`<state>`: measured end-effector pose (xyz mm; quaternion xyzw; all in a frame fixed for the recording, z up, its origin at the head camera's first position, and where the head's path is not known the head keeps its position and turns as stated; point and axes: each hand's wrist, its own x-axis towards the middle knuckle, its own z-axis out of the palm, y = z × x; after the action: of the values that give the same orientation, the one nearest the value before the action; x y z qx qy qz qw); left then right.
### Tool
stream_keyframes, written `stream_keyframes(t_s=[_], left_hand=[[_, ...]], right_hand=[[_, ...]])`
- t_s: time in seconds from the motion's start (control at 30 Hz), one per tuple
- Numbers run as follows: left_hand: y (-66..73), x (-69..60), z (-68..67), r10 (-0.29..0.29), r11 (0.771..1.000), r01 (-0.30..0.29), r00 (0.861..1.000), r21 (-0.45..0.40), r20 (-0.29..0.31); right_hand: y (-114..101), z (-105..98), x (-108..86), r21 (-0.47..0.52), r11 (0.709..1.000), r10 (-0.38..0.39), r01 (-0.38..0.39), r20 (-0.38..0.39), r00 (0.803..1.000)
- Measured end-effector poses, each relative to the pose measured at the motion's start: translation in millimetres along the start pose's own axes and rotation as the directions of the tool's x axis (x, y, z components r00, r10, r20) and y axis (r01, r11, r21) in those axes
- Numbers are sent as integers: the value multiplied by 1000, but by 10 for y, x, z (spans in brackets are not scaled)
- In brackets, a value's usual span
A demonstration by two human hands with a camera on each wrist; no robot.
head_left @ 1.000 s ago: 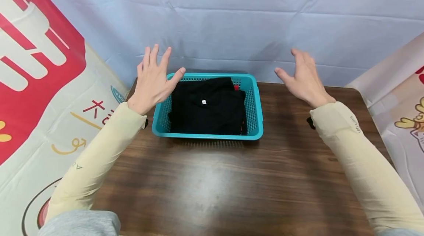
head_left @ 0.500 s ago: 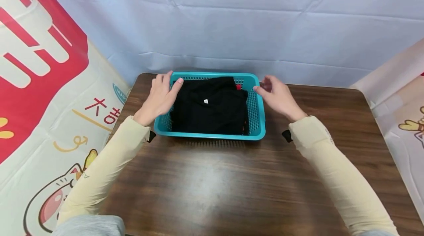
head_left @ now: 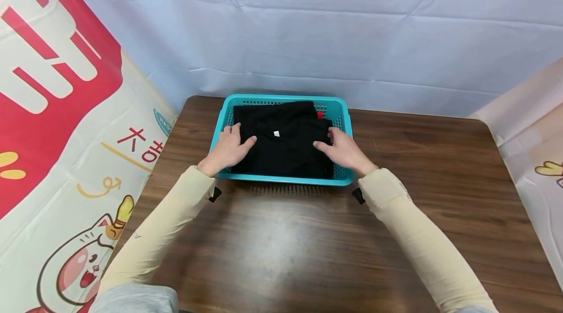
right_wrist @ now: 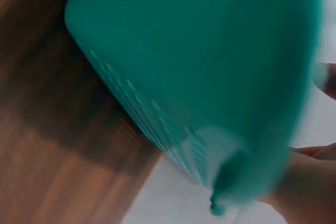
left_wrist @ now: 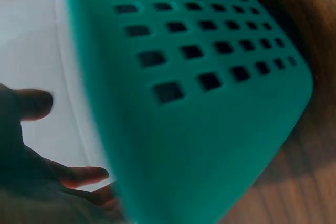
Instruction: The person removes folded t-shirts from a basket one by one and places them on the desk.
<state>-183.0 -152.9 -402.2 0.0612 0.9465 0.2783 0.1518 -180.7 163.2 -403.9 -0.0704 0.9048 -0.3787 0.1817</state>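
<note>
A turquoise plastic basket (head_left: 286,179) stands on the brown table, holding a black folded garment (head_left: 286,152) with a small white label (head_left: 276,134). A scrap of red (head_left: 320,115) shows at its back right corner. My left hand (head_left: 226,149) reaches over the basket's left side, thumb and fingers spread at the garment's left edge. Over the right side, my right hand (head_left: 345,149) has thumb and fingers apart at the garment's right edge. Whether either hand touches the cloth is unclear. Both wrist views mostly show the basket's outer wall (left_wrist: 173,135).
The wood-grain table (head_left: 272,244) extends in front and to the right of the basket. A pale cloth backdrop (head_left: 308,34) hangs close behind. Printed cloth (head_left: 79,156) borders the left side, and another printed cloth (head_left: 536,156) the right.
Both hands have come down and inward, from raised on either side of the basket to over its sides at the garment. The basket and garment have stayed in place.
</note>
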Motion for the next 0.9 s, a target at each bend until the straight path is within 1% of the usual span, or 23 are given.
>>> stream_keyframes(t_s=[0.13, 0.27, 0.43, 0.5, 0.57, 0.7, 0.8, 0.9], left_hand=[[-34, 39, 77, -67, 998, 67, 997, 8, 45], [-63, 78, 141, -96, 995, 96, 992, -3, 83], [-65, 91, 179, -122, 991, 125, 989, -35, 89], [-80, 94, 189, -129, 990, 134, 988, -50, 88], [-107, 97, 206, -131, 988, 137, 987, -69, 90], [-149, 102, 243, -129, 987, 136, 988, -84, 83], [-158, 119, 271, -125, 987, 130, 990, -89, 67], [-155, 140, 287, -117, 986, 122, 992, -113, 50]], right_hand=[[37, 89, 42, 27, 999, 42, -42, 12, 999], [57, 141, 61, 57, 994, 88, -89, 22, 996], [56, 191, 47, 112, 983, 134, -143, 84, 987], [58, 210, 52, 132, 979, 141, -152, 95, 985], [70, 234, 69, 143, 978, 141, -154, 94, 986], [87, 286, 94, 132, 980, 143, -152, 74, 987], [94, 313, 94, 132, 982, 134, -138, 37, 990], [98, 329, 89, 147, 982, 117, -115, -9, 993]])
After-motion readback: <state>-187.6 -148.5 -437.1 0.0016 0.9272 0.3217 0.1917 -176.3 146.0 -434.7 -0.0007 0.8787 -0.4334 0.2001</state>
